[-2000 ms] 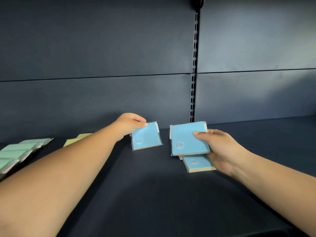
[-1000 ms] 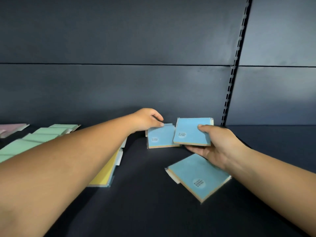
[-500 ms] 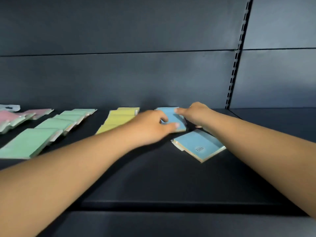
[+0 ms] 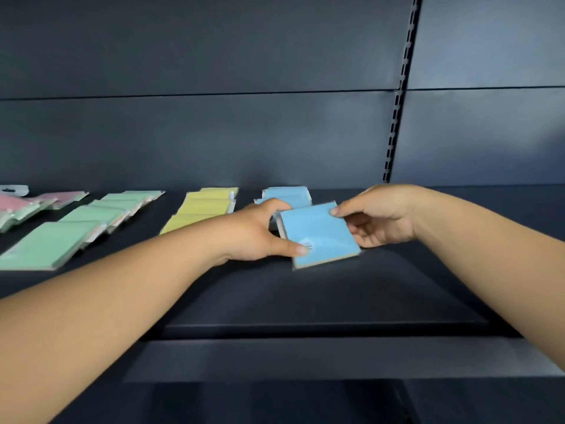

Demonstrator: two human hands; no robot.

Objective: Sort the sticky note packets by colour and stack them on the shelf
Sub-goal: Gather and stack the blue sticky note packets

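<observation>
A blue sticky note packet point(image 4: 319, 232) sits tilted just above the dark shelf point(image 4: 305, 295), held between both hands. My left hand point(image 4: 260, 231) grips its left edge, thumb on the front corner. My right hand point(image 4: 379, 217) pinches its right edge, thumb on top. Behind it, two more blue packets point(image 4: 287, 195) lie near the back wall. To their left run a row of yellow packets point(image 4: 201, 209), a row of green packets point(image 4: 76, 231) and pink packets point(image 4: 18, 203) at the far left.
The shelf's back panel point(image 4: 214, 133) rises close behind the rows. A slotted upright point(image 4: 397, 102) runs down the wall at right. The shelf's front lip point(image 4: 305, 356) crosses the lower view.
Both hands drew back from the blue packets at the rear. They now hold the blue packet that lay on the shelf in front, lifted and tilted.
</observation>
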